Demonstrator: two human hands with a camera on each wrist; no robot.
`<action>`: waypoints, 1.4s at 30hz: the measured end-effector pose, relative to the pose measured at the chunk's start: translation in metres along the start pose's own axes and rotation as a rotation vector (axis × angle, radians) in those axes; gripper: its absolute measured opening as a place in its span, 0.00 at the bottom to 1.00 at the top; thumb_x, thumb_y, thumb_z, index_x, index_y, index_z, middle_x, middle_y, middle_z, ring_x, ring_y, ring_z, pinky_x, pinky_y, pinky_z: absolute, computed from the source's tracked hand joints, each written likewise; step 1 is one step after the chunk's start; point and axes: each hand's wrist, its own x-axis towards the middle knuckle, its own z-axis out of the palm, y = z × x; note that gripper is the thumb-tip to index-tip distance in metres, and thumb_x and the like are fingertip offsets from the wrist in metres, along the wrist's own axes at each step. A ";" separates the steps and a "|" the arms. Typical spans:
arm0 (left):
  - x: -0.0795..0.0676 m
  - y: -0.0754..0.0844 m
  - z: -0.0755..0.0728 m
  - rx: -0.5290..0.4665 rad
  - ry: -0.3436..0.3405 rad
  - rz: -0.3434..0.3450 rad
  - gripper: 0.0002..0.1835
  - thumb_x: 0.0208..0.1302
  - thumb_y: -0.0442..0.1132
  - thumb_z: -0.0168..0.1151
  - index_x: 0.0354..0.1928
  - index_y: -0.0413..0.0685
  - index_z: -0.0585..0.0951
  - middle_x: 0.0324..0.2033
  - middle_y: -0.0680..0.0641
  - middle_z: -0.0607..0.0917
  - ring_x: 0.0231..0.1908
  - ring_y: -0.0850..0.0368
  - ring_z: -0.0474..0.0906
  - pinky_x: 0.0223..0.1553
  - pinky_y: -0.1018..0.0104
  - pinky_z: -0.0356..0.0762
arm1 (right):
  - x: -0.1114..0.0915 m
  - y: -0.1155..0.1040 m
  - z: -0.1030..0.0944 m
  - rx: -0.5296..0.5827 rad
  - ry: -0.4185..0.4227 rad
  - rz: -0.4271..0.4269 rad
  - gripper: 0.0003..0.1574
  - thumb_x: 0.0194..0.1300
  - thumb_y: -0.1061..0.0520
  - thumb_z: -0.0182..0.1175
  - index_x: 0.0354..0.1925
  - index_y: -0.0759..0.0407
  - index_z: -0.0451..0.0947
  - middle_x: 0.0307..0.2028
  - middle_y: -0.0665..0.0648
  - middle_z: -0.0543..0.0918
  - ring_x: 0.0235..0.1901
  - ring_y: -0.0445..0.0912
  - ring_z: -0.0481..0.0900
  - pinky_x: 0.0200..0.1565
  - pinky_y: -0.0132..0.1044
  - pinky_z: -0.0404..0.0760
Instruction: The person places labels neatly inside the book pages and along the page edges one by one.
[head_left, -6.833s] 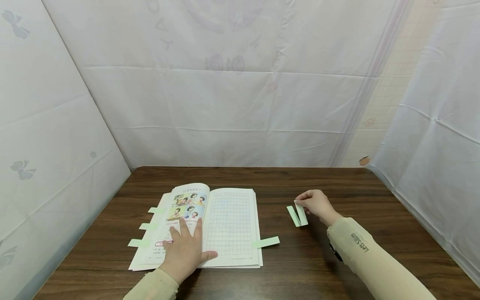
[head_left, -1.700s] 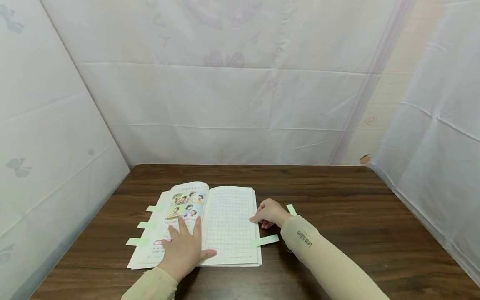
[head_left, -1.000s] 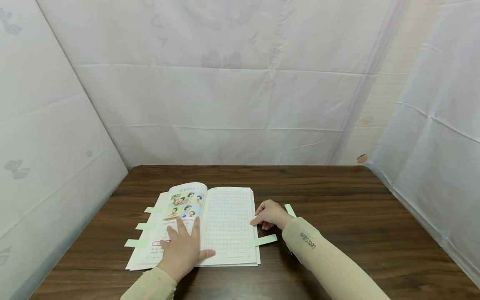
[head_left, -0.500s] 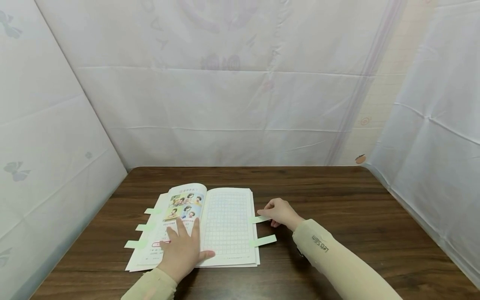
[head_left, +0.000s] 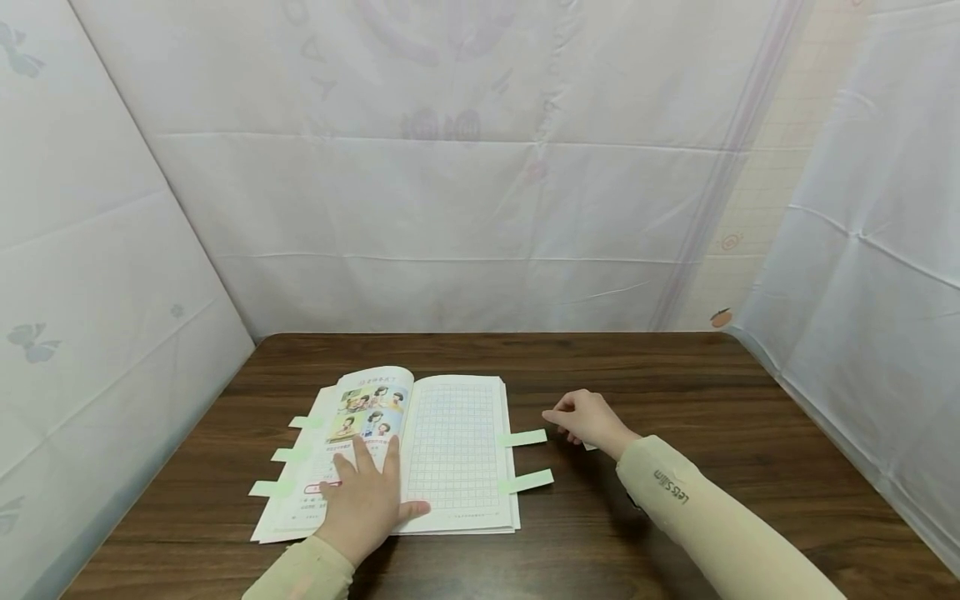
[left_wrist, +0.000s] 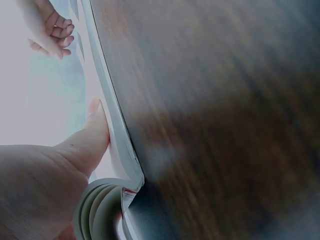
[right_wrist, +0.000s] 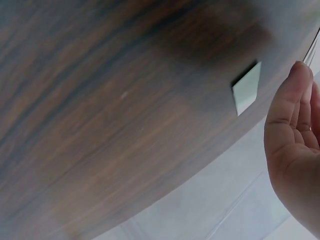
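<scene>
An open book (head_left: 456, 433) lies on the table, an illustrated page at left and a grid page at right. My left hand (head_left: 363, 504) rests spread on the left page, its thumb reaching across onto the right page. Pale green sticky tabs jut from both sides: several at the left edge, and an upper tab (head_left: 528, 437) and a lower tab (head_left: 529, 481) at the right. My right hand (head_left: 592, 419) hovers right of the upper tab, fingers loosely bent with nothing seen between them. Mostly hidden behind it in the head view is a loose pale green strip (right_wrist: 247, 90).
The dark wood-grain table (head_left: 637, 367) extends around the book. White patterned cloth (head_left: 480, 208) hangs behind it and along both sides.
My right hand brought a green strip from the right to the page's right edge, pressed there, then released it and drew back rightward. The left hand has stayed on the book.
</scene>
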 end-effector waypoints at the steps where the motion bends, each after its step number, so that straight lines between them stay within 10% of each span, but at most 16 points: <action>1: 0.000 0.000 0.000 -0.003 -0.002 -0.001 0.55 0.48 0.70 0.66 0.69 0.37 0.68 0.61 0.12 0.62 0.56 0.10 0.63 0.40 0.21 0.71 | 0.000 0.001 -0.002 -0.005 0.005 -0.006 0.14 0.67 0.52 0.63 0.38 0.63 0.83 0.27 0.57 0.83 0.22 0.45 0.78 0.27 0.36 0.80; 13: -0.001 0.000 0.000 0.012 0.028 0.013 0.55 0.47 0.71 0.67 0.68 0.37 0.69 0.60 0.12 0.64 0.54 0.11 0.66 0.38 0.22 0.72 | -0.006 0.017 -0.016 -0.207 0.046 -0.145 0.12 0.66 0.51 0.64 0.38 0.58 0.86 0.37 0.52 0.87 0.34 0.42 0.80 0.40 0.41 0.81; 21: 0.000 0.000 -0.001 0.010 0.012 0.004 0.55 0.48 0.71 0.66 0.69 0.37 0.68 0.60 0.13 0.64 0.55 0.11 0.65 0.39 0.22 0.72 | -0.012 0.029 -0.019 -0.411 -0.010 -0.269 0.12 0.66 0.56 0.64 0.44 0.62 0.86 0.37 0.54 0.88 0.27 0.38 0.77 0.32 0.35 0.78; 42: 0.000 0.001 -0.002 -0.001 -0.008 -0.006 0.55 0.48 0.71 0.66 0.70 0.38 0.67 0.61 0.13 0.62 0.56 0.11 0.64 0.41 0.21 0.71 | -0.025 0.051 -0.027 -0.726 0.046 -0.694 0.06 0.60 0.61 0.66 0.37 0.59 0.86 0.44 0.60 0.88 0.42 0.52 0.87 0.41 0.43 0.85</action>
